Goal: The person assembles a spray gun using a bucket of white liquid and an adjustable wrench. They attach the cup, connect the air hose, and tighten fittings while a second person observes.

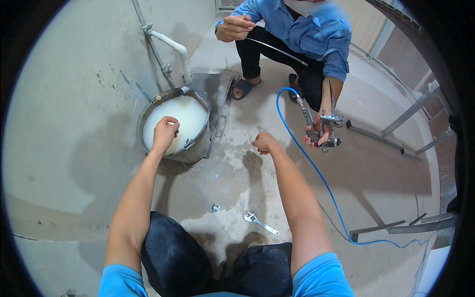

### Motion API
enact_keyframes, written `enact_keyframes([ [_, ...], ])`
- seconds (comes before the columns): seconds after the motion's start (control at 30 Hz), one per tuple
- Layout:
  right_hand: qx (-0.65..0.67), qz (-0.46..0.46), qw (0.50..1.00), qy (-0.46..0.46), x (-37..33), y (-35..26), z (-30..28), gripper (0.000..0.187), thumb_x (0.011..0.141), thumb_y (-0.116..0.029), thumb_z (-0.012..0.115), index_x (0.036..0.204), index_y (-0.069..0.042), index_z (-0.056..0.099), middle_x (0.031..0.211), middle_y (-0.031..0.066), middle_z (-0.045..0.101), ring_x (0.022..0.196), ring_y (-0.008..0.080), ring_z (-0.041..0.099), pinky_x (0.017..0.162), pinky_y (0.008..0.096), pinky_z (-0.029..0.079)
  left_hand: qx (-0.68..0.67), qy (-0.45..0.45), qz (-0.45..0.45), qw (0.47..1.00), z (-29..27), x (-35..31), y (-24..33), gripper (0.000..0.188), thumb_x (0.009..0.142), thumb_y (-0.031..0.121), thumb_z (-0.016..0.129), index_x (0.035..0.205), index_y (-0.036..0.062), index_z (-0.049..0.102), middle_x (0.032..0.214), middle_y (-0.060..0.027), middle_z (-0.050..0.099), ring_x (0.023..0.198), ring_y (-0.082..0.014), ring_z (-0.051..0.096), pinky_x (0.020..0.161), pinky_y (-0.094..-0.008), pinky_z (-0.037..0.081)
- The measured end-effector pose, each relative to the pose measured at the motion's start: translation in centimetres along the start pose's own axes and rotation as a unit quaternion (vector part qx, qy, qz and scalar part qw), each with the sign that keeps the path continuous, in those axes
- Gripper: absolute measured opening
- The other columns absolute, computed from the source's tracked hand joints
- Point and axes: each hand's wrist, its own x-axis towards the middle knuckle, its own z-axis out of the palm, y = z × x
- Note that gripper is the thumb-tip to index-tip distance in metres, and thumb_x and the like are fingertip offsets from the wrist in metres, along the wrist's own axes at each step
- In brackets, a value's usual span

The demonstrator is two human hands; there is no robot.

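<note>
My left hand (167, 132) is held over a bucket (198, 143) of milky white liquid (190, 116), its fingers curled in a pinch. Anything in that pinch is too small to make out. Over the floor to the right of the bucket, my right hand (264, 142) is closed, with its fingertips bent under; what it holds, if anything, is hidden. An adjustable wrench (261, 222) lies on the concrete between my forearms. Left of it sits a small round metal part (215, 208).
A co-worker in a blue shirt (316, 39) squats opposite, one hand gripping a metal spray gun (329, 136), the other a thin rod (251, 10). A blue hose (316, 168) curves rightward. Pipes (170, 44) run behind the bucket; metal frames (420, 225) stand right.
</note>
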Motion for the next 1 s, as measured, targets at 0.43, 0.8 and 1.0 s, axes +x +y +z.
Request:
enact_keyframes([
  [0.43, 0.01, -0.016, 1.0, 0.009, -0.6, -0.3, -0.1, 0.027, 0.085, -0.017, 0.06, 0.076, 0.007, 0.069, 0.076, 0.0179, 0.072, 0.065, 0.0252, 0.072, 0.062, 0.0391, 0.058, 0.009, -0.008, -0.005, 1.0, 0.2, -0.5, 0.2, 0.016, 0.09, 0.01, 0.068, 0.103, 0.0019, 0.063, 0.072, -0.0027, 0.062, 0.063, -0.0108, 0.06, 0.059, -0.0268, 0.048],
  [0.8, -0.007, -0.006, 1.0, 0.002, -0.7, -0.9, 0.0, 0.028, 0.088, -0.02, 0.06, 0.079, 0.006, 0.07, 0.079, 0.0167, 0.073, 0.066, 0.0239, 0.073, 0.062, 0.0374, 0.058, 0.006, -0.005, -0.016, 1.0, 0.1, -0.1, -0.5, 0.017, 0.089, 0.01, 0.068, 0.102, 0.0004, 0.064, 0.071, -0.0048, 0.064, 0.062, -0.0125, 0.062, 0.06, -0.0283, 0.05],
  [1.0, -0.013, -0.004, 1.0, 0.01, -0.1, -0.4, 0.3, 0.031, 0.087, -0.022, 0.06, 0.078, 0.004, 0.072, 0.076, 0.0166, 0.074, 0.067, 0.0251, 0.074, 0.069, 0.04, 0.059, 0.002, -0.016, -0.01, 1.0, 0.0, -0.3, -0.4, 0.018, 0.091, 0.01, 0.067, 0.106, 0.0016, 0.061, 0.074, -0.0029, 0.061, 0.063, -0.0112, 0.058, 0.059, -0.0269, 0.047],
])
